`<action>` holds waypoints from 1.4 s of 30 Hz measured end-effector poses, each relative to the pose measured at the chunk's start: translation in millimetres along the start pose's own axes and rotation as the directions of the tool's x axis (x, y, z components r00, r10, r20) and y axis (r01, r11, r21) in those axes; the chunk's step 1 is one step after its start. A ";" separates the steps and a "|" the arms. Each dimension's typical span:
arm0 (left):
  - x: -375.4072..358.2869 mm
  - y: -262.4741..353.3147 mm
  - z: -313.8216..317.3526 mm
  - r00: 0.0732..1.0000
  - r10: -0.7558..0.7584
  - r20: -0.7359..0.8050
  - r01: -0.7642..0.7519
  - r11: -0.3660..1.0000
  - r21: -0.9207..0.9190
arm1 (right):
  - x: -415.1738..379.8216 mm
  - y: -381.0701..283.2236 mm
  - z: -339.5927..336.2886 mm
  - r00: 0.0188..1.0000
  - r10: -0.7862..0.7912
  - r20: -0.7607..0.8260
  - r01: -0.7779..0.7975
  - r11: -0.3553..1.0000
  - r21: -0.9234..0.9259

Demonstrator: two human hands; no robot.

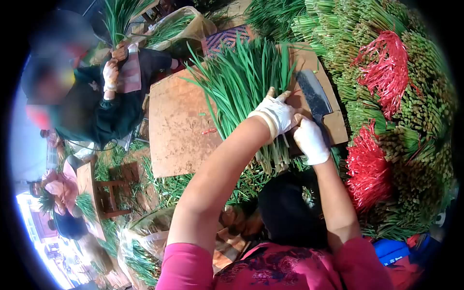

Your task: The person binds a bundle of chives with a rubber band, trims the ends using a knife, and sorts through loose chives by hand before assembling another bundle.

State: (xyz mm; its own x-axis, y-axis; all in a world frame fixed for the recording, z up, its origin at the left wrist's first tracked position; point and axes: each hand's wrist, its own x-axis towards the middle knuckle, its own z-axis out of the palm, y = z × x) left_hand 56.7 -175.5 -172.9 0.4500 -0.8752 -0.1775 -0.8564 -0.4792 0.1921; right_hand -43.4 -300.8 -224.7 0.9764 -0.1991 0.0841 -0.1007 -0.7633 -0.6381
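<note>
A bundle of garlic chives lies across a wooden board, leaves pointing away from me and pale cut stems over the near edge. My left hand, in a white glove with the fingertips uncovered, is closed around the bundle near its stems. Beside it my right hand, gloved the same way, has its fingers pinched together close to the left fingers; what they hold is hidden. A dark-bladed cleaver lies on the board just right of my hands, its handle partly behind my right hand.
Stacked chive bundles rise at the right, with red plastic strips and another red bunch on them. At upper left a person's gloved hand holds chives. Another person sits farther left. Loose chives litter the ground.
</note>
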 end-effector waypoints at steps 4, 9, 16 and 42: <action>-0.9 12.5 -31.1 0.950 -0.056 0.308 -0.034 0.960 0.279 | 33.5 21.8 -26.1 0.962 -0.127 -0.240 0.142 0.989 0.045; -5.4 14.6 -21.7 0.968 -0.077 0.238 0.001 0.953 0.303 | 88.9 20.4 -12.7 0.877 -0.374 -0.302 0.244 0.887 -0.392; -14.9 10.4 -17.3 0.958 -0.173 0.227 0.085 0.933 0.350 | 52.4 8.4 -23.9 0.971 -0.224 0.088 0.233 0.791 -0.566; -42.3 -3.7 11.8 0.838 -0.214 -0.502 0.111 0.967 -0.228 | 5.5 -13.3 38.8 0.984 0.176 0.004 -0.124 0.677 0.725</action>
State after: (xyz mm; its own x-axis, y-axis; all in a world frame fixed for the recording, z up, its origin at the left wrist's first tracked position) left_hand 37.8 -135.9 -177.5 0.6878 -0.6636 0.2942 -0.7207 -0.5756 0.3864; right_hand -29.2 -267.8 -245.5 0.9443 -0.3273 -0.0326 -0.0506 -0.0466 -0.9976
